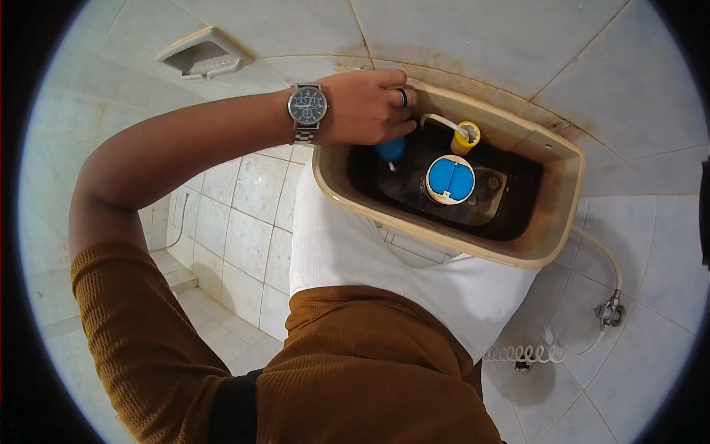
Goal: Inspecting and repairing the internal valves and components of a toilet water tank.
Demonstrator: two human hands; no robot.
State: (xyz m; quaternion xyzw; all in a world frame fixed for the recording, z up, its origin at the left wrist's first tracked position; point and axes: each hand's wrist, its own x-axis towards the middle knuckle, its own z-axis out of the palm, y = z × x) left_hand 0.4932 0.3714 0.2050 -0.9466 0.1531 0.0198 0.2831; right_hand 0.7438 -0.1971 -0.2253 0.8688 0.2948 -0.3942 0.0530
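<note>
An open beige toilet cistern, stained and holding dark water, fills the upper middle. My left hand, wearing a metal watch and dark ring, reaches over its back-left corner, fingers curled down. What they grip is hidden. Just below the fingers is a blue float. Inside the cistern stand a round valve with a blue top and a yellow-topped tube with a thin white hose bent into it. My right hand is not in view.
A white wall soap holder is at upper left. Tiled walls surround the cistern, with stains behind it. A water valve and coiled white hose are at lower right. Tiled floor shows at lower left.
</note>
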